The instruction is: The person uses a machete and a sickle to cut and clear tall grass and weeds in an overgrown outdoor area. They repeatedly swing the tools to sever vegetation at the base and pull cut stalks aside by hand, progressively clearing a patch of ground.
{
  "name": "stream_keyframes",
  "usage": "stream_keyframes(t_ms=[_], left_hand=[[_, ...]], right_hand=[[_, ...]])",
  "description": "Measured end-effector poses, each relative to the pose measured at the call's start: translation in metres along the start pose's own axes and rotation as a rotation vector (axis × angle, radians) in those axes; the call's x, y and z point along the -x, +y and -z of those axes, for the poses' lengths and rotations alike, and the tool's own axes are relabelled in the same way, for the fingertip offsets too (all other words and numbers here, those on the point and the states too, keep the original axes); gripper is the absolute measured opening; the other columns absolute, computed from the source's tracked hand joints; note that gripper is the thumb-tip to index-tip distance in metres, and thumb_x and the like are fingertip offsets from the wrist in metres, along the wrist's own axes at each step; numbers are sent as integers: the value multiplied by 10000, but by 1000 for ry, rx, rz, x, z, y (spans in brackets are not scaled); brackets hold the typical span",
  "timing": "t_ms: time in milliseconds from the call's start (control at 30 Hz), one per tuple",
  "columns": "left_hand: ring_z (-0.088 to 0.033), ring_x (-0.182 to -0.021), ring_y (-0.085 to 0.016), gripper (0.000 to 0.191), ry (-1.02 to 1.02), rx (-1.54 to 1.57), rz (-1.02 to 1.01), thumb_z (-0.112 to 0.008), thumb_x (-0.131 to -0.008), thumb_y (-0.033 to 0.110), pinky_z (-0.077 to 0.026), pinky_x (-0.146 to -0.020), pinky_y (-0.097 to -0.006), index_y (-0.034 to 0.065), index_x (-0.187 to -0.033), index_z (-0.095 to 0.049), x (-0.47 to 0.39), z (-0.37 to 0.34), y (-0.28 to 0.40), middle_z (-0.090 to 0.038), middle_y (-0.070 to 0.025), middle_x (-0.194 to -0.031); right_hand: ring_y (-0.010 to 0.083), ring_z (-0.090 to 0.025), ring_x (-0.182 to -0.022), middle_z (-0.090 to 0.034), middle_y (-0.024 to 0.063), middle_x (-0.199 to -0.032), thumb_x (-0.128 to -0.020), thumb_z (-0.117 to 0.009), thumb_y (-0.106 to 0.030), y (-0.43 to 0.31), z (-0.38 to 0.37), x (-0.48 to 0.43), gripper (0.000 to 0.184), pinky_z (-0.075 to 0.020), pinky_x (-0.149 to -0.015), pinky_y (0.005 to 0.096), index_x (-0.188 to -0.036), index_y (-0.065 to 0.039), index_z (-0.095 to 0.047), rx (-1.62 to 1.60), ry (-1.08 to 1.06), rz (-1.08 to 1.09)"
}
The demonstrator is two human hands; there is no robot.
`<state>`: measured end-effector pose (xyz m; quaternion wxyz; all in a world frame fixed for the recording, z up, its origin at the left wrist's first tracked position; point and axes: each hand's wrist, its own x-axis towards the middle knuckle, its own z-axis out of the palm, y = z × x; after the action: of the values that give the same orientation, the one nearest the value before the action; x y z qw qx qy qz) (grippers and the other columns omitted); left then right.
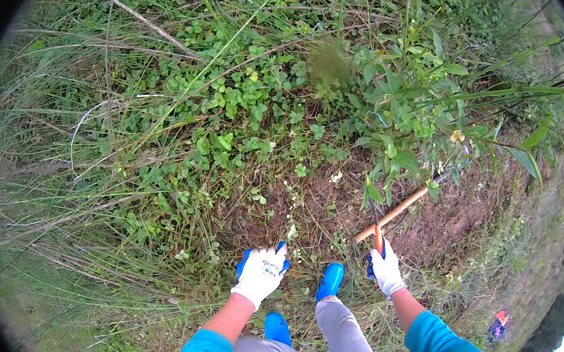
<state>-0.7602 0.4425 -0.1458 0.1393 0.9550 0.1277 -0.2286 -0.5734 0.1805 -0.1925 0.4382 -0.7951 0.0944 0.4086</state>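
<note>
My right hand [387,271], in a white work glove with a blue palm, grips the orange handle of a hand tool [378,238]. A thin dark blade seems to rise from that handle, partly lost against leaves. Just beyond it, a wooden-handled tool [398,209] lies slantwise on bare soil, its far end hidden by a leafy plant [398,147]. My left hand [262,274], gloved alike, hovers palm down over the near edge of the cleared soil [310,199]. Its fingers are bent and their undersides hidden, so whether it holds anything is unclear.
Low clover-like plants [247,101] cover the ground ahead, with long grass [55,202] at left. Dry stems [144,19] cross the top. My blue boots [330,280] stand on cut grass. A small red and purple bundle [498,326] lies far right.
</note>
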Motion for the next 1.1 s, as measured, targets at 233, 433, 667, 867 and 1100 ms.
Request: stream_keyframes(t_ms=[233,433,667,867,1100], left_hand=[[-583,-833,-211,372,20,-220,-409,-449,-858,147,-423,-706,-349,25,-1204,-510,-111,15,-11,-595,-83,-907],[-552,-1123,-273,381,73,-359,-779,-446,-866,153,-426,-927,-369,56,-1230,-505,-240,-10,-17,-575,-149,-1205],[-486,-1206,-197,264,555,-276,-1038,-482,-850,155,-337,-1051,-319,79,-1040,-648,-386,-43,-21,-565,-74,-1255],[-556,-1113,-217,325,82,40,-978,-439,-923,136,-428,-951,-340,95,-1229,-542,-450,0,-15,-594,-94,-1194],[-591,-877,-201,217,479,-930,-667,-433,-945,121,-459,-802,-345,83,-1059,-614,-503,-30,-16,-631,-36,-962]], right_hand=[[356,-557,-1048,-571,231,-1138,-839,-554,-151,-23,-51,-64,504,-424,-925,398,-1314,-28,-436,332,188,417],[160,-539,-684,-558,58,-828,-892,-547,-178,-36,-99,-118,427,-470,-653,315,-1276,-11,-463,-117,305,130],[83,-529,-576,-602,68,-984,-919,-518,-176,-42,-148,-182,468,-491,-522,241,-1357,-78,-384,-446,347,66],[131,-545,-520,-614,71,-894,-909,-513,-136,-48,-174,-219,379,-472,-485,265,-1267,-49,-426,-593,244,111],[116,-522,-510,-604,64,-879,-932,-482,-141,-47,-180,-226,377,-460,-458,271,-1305,-115,-427,-734,298,57]])
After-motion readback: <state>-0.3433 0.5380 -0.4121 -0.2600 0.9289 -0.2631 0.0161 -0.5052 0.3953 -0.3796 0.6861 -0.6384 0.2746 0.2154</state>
